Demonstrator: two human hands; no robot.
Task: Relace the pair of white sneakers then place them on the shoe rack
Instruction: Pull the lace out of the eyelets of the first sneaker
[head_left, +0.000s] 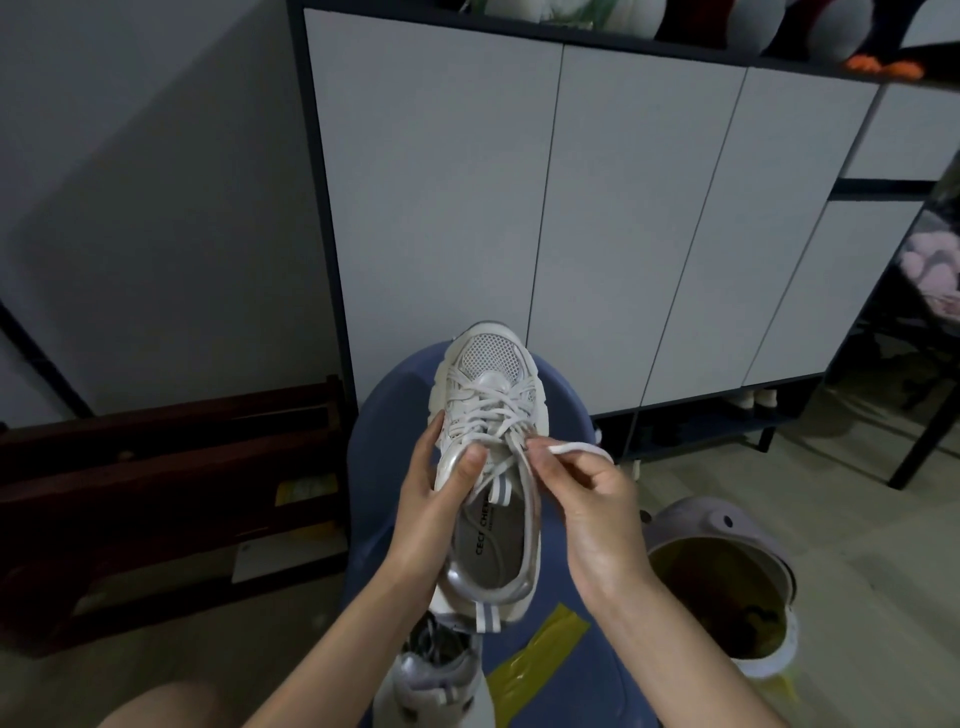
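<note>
My left hand (434, 493) grips the white sneaker (488, 467) to steady it on the blue stool (374, 447); my right hand (582, 493) pinches the lace end (576, 448), ready for threading.

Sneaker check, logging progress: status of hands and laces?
Left hand grips sneaker. Right hand pinches lace end. Second sneaker waits below. Nothing blocking.
</note>
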